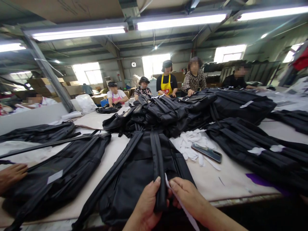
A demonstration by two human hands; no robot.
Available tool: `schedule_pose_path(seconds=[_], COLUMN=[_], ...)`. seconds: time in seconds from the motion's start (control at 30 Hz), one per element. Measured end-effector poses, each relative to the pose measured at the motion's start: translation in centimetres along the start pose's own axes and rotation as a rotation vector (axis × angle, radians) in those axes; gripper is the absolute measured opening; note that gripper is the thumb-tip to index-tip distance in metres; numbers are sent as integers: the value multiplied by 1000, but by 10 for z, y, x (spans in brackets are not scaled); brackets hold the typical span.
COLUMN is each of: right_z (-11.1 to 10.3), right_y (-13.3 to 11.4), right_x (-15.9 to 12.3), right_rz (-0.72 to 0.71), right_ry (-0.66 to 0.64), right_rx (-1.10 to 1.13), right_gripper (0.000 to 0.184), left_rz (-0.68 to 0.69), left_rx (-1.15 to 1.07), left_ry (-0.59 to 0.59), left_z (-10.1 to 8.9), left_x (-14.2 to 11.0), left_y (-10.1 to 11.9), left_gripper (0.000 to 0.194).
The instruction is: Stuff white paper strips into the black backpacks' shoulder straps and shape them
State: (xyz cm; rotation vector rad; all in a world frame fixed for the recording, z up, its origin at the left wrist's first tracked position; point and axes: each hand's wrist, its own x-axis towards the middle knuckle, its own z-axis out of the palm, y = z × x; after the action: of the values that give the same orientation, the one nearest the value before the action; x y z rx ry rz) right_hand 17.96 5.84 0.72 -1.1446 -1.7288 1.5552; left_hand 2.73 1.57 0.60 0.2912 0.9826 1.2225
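A black bag (141, 170) lies flat on the white table (228, 179) right in front of me, its straps running away from me. My left hand (146, 205) is closed around the near end of a black strap (158, 166) of that bag. My right hand (187, 195) is closed too, pinching a thin white paper strip (183, 205) beside the strap end. The strip hangs down past my right wrist.
Another black bag (60, 173) lies at the left, with someone else's hand (11, 176) on it. More black bags (168, 112) are heaped in the middle and at the right (260, 147). White paper tags (192, 144) and a phone (207, 152) lie beyond. Several people work along the far side.
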Motion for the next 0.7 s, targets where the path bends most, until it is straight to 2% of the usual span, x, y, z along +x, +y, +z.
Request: schedule_pose_path(seconds=[0.17, 0.23, 0.33, 0.4, 0.57, 0.7], right_z=[0, -4, -13, -22, -44, -40], right_y=[-9, -9, -8, -8, -6, -4], right_x=[-2, -3, -4, -3, 0, 3], right_rz=[315, 378, 392, 356, 128, 143], right_ry=[-125, -147, -85, -23, 120, 68], right_rx=[258, 349, 368, 258, -273, -397], right_gripper=[43, 36, 25, 20, 17, 15], left_rz=[-8, -5, -13, -26, -44, 12], left_rx=[28, 39, 55, 59, 104, 205], left_ry=[4, 18, 57, 92, 117, 104], left_z=[-3, -2, 0, 2, 7, 8], left_x=[0, -1, -2, -4, -9, -8], left_y=[1, 1, 3, 5, 9, 8], left_gripper=[35, 35, 33, 31, 33, 35])
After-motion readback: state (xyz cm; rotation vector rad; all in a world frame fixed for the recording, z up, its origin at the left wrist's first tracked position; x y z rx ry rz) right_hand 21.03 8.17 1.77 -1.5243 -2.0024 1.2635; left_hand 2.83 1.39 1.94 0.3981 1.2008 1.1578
